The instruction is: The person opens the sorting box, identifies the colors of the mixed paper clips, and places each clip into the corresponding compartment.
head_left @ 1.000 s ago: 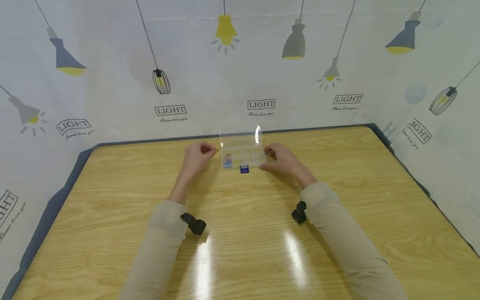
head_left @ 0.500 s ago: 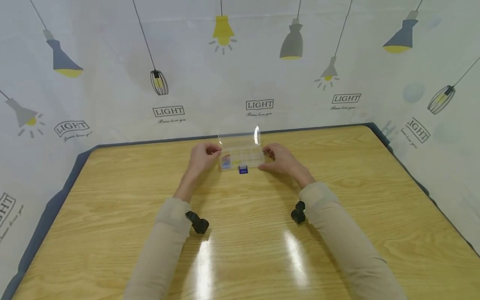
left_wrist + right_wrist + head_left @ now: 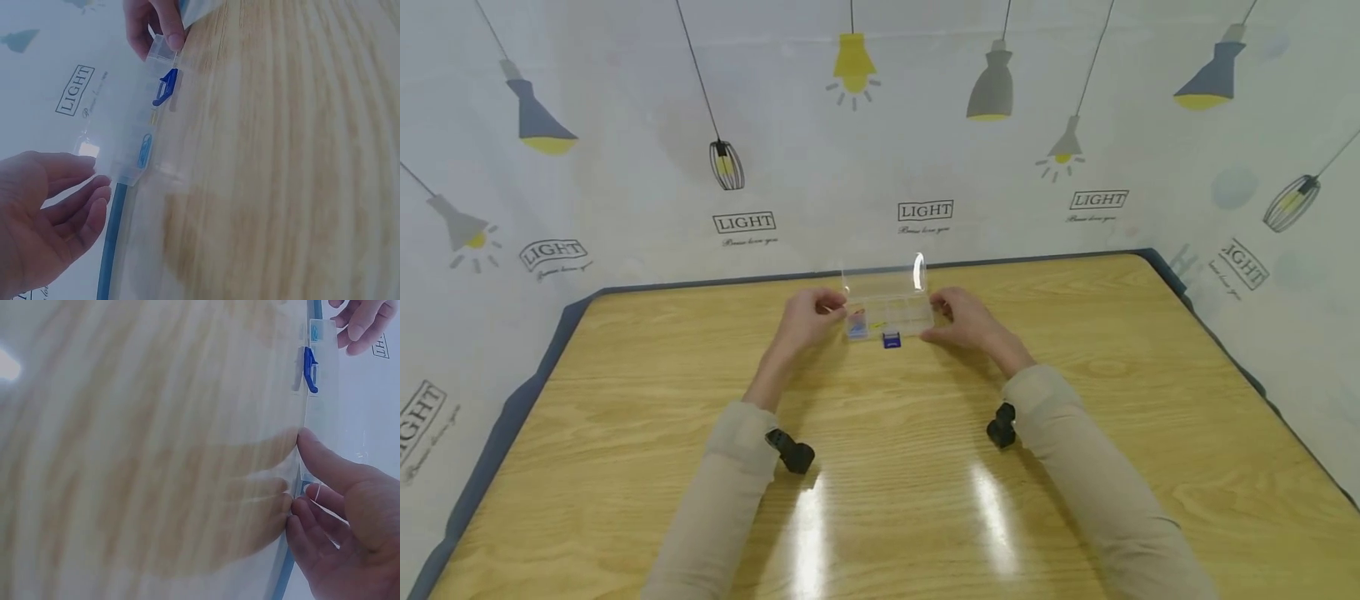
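Observation:
A clear plastic compartment box (image 3: 887, 317) lies near the table's back edge with its clear lid (image 3: 883, 279) raised. Blue paper clips (image 3: 144, 152) fill the front compartment at its left end; a bit of red shows above them and something yellow (image 3: 877, 326) lies one compartment over. A dark blue latch (image 3: 891, 340) hangs at the front. My left hand (image 3: 811, 318) is at the box's left end, thumb and fingers apart in the left wrist view, nothing seen between them. My right hand (image 3: 350, 519) holds the right end, thumb at the front corner, fingers behind.
The wood-grain table (image 3: 895, 467) reaches back to a white curtain (image 3: 790, 100) printed with lamps. A blue border (image 3: 527, 400) runs along the table's edges. Each sleeve carries a small black camera (image 3: 790, 450) at the cuff.
My left hand was pinching an orange-gold clip beside the box; it has moved right to the box's left end and that clip no longer shows. My right hand stays at the right end.

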A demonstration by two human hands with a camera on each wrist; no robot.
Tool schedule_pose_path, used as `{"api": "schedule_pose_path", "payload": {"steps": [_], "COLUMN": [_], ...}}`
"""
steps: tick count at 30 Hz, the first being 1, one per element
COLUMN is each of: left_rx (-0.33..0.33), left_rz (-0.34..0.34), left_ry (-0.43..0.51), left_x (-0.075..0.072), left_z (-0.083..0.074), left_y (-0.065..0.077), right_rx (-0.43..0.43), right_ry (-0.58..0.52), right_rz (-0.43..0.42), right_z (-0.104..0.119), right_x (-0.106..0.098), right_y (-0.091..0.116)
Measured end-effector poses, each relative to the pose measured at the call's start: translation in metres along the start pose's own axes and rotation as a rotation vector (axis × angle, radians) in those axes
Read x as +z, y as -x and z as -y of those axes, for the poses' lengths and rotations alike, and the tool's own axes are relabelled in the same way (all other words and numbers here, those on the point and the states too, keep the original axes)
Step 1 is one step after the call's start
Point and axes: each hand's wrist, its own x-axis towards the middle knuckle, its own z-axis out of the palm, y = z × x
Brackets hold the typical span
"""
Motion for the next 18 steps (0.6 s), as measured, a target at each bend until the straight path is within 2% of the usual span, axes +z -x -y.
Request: {"api": "schedule_pose_path", "payload": {"steps": [10,18], "left_rx": [0.060,0.100], "left_rz": [0.031,0.009], "left_ry": [-0.038,-0.069], "left_x": [-0.004,-0.011], "left_z": [-0.002,0.001], "left_y": [0.007,0.016], "right_rx": [-0.004,-0.061], "right_ry": [0.020,-0.018], "right_rz": [0.038,0.078], "right_z": [0.006,-0.001], "right_x": [-0.005,-0.009], "right_y": [0.004,0.006]}}
